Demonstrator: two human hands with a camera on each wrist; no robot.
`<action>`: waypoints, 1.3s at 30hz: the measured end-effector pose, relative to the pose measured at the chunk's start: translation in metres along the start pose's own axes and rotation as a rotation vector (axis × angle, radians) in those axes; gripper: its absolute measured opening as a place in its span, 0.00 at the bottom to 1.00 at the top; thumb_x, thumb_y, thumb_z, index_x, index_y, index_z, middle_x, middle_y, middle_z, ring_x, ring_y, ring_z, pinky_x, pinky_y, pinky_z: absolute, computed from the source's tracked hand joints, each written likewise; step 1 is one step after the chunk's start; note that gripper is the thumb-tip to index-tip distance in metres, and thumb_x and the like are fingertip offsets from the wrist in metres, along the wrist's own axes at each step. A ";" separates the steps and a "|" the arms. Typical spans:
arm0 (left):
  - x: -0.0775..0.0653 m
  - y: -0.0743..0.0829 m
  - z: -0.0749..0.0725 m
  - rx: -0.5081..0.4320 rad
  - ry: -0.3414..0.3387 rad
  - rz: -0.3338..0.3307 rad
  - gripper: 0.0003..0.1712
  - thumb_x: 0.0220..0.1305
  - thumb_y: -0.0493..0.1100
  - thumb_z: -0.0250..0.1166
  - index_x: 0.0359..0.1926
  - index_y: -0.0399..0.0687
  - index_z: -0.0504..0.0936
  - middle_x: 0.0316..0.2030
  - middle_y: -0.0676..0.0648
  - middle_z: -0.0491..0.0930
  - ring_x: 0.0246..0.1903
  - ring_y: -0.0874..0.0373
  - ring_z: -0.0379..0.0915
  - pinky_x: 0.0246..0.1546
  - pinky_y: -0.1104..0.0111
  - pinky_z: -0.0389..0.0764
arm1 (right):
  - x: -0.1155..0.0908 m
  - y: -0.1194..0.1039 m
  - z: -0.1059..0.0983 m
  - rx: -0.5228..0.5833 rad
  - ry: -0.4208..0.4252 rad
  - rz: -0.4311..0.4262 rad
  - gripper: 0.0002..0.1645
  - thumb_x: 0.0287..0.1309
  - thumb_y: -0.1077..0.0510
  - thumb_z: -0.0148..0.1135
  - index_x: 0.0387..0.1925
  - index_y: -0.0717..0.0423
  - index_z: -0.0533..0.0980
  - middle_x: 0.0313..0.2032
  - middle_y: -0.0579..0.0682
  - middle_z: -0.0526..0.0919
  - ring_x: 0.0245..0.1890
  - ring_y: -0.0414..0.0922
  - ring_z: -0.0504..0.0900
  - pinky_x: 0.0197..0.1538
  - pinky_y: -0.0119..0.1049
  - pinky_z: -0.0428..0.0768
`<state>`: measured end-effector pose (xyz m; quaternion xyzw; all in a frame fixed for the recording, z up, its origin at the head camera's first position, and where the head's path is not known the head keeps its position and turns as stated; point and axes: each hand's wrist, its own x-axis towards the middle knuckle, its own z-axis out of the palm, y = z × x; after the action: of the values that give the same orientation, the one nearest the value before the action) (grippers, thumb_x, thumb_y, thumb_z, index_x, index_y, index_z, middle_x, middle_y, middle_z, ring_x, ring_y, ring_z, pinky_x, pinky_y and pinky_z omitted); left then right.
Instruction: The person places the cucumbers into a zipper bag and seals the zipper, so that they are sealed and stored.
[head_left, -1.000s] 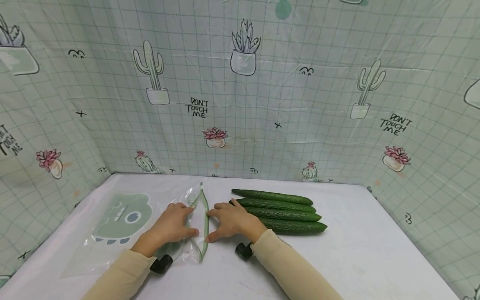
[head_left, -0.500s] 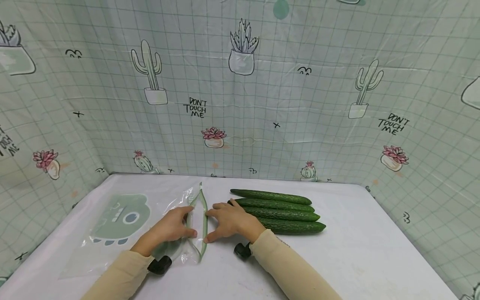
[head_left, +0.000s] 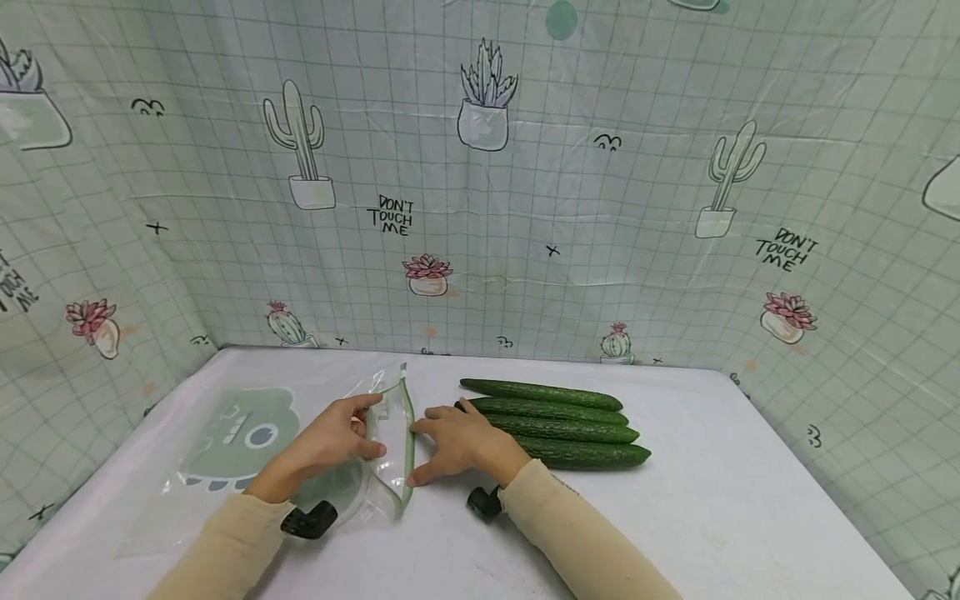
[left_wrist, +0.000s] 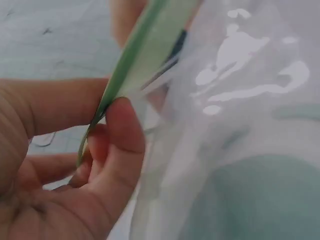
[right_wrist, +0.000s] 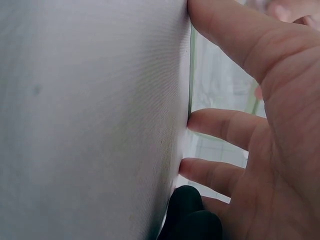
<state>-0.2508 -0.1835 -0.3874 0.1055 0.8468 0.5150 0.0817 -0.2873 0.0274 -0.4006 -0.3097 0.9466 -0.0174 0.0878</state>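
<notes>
A clear zip bag with a green cartoon print lies flat at the left, its green-edged mouth gaping to the right. My left hand pinches one lip of that mouth and holds it raised. Thumb and fingers meet on the green zip strip in the left wrist view. With its fingers spread and fairly straight, my right hand presses the other lip against the table. Several long dark green cucumbers lie side by side just beyond the right hand, which partly hides their left ends.
The white-covered table extends to the right and toward the front. A patterned grid curtain rises behind it and along both sides. Small black wrist devices, such as the right one, sit below each hand.
My left hand has drawn its lip of the bag up and to the left, widening the mouth. My right hand has stayed on the other lip; the cucumbers lie where they were.
</notes>
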 end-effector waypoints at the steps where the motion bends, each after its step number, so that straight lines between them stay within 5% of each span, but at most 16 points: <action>1: -0.001 0.000 -0.002 -0.038 -0.031 -0.002 0.49 0.47 0.27 0.71 0.69 0.29 0.57 0.34 0.44 0.66 0.21 0.59 0.58 0.22 0.70 0.66 | 0.000 0.000 0.000 0.004 -0.001 0.002 0.48 0.43 0.24 0.63 0.66 0.33 0.67 0.69 0.45 0.63 0.69 0.45 0.59 0.71 0.50 0.43; 6: -0.005 0.001 -0.011 -0.123 -0.164 -0.010 0.53 0.50 0.27 0.70 0.72 0.31 0.48 0.26 0.46 0.66 0.18 0.60 0.56 0.26 0.68 0.70 | -0.001 0.000 -0.001 0.021 -0.008 0.008 0.48 0.43 0.25 0.65 0.66 0.33 0.67 0.68 0.45 0.63 0.69 0.45 0.59 0.71 0.49 0.43; 14: -0.010 0.003 -0.026 -0.169 -0.212 0.040 0.52 0.54 0.29 0.68 0.73 0.31 0.45 0.23 0.49 0.65 0.20 0.62 0.59 0.31 0.65 0.75 | -0.002 0.000 -0.001 0.033 -0.010 -0.001 0.46 0.44 0.25 0.64 0.66 0.33 0.67 0.69 0.45 0.62 0.69 0.45 0.59 0.71 0.50 0.43; 23: -0.001 -0.003 -0.010 -0.187 -0.166 0.017 0.53 0.52 0.28 0.69 0.72 0.27 0.46 0.47 0.35 0.68 0.21 0.62 0.60 0.29 0.68 0.74 | 0.000 0.003 0.000 0.026 -0.004 -0.011 0.47 0.44 0.25 0.63 0.66 0.34 0.67 0.69 0.45 0.62 0.69 0.45 0.58 0.71 0.51 0.43; 30: -0.001 -0.005 -0.007 -0.201 -0.142 -0.002 0.53 0.53 0.28 0.69 0.72 0.29 0.46 0.52 0.33 0.66 0.21 0.62 0.61 0.29 0.66 0.74 | -0.003 0.004 -0.003 0.067 0.006 -0.055 0.49 0.46 0.26 0.63 0.68 0.37 0.65 0.70 0.47 0.60 0.70 0.45 0.57 0.71 0.50 0.43; 39: -0.001 -0.006 -0.005 -0.216 -0.125 -0.022 0.53 0.53 0.29 0.69 0.72 0.29 0.45 0.56 0.32 0.64 0.22 0.60 0.61 0.31 0.65 0.75 | -0.024 0.017 -0.013 0.095 0.102 -0.110 0.49 0.47 0.26 0.62 0.68 0.38 0.64 0.68 0.46 0.63 0.67 0.48 0.62 0.65 0.46 0.62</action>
<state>-0.2515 -0.1904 -0.3906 0.1186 0.7806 0.5948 0.1509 -0.2807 0.0551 -0.3851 -0.3555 0.9295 -0.0830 0.0530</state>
